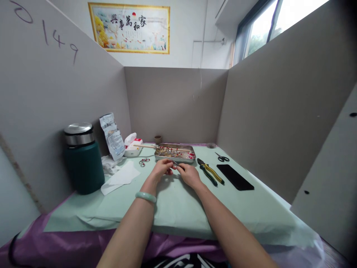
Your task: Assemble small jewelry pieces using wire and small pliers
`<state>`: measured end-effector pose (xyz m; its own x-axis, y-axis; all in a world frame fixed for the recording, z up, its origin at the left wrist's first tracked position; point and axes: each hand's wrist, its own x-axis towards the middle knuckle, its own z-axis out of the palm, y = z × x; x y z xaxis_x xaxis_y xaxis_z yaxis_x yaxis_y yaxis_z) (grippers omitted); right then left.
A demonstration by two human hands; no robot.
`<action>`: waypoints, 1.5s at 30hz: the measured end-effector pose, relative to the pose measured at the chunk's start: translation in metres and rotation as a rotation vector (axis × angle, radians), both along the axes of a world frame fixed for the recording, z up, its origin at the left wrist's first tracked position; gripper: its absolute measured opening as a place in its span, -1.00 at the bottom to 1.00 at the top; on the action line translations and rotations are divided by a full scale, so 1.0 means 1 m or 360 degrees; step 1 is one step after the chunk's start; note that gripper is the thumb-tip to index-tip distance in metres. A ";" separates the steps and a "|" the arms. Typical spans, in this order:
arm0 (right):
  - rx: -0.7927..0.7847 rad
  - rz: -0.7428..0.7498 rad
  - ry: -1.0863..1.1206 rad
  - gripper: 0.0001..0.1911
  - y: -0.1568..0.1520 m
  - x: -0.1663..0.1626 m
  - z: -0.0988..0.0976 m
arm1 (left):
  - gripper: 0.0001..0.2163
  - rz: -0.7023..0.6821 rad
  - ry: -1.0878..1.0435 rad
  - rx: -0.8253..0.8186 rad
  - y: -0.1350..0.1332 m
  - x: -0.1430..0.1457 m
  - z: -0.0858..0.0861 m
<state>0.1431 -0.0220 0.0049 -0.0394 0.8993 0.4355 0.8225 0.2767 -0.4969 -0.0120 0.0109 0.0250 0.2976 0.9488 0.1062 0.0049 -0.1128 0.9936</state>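
Observation:
My left hand (161, 169) and my right hand (190, 174) meet over the pale green mat (178, 208), just in front of a metal tray (175, 152) of small beads. Both hands have their fingers pinched together around a small dark, thin item (175, 163) held between them; I cannot make out what it is. A jade bangle (145, 197) sits on my left wrist. A little cluster of red and silver pieces (144, 161) lies on the mat left of my left hand.
Yellow-handled pliers (210, 172), a black phone (235, 177) and small scissors (222, 158) lie right of the tray. A dark green flask (83, 160), a foil packet (113, 136), tissues (119, 176) and a white box (133, 147) stand on the left. Grey partition walls enclose the desk.

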 end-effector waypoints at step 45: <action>-0.0143 -0.0405 -0.0309 -0.64 -0.007 -0.031 0.001 | -0.90 0.0761 0.0761 0.0580 0.004 0.020 -0.011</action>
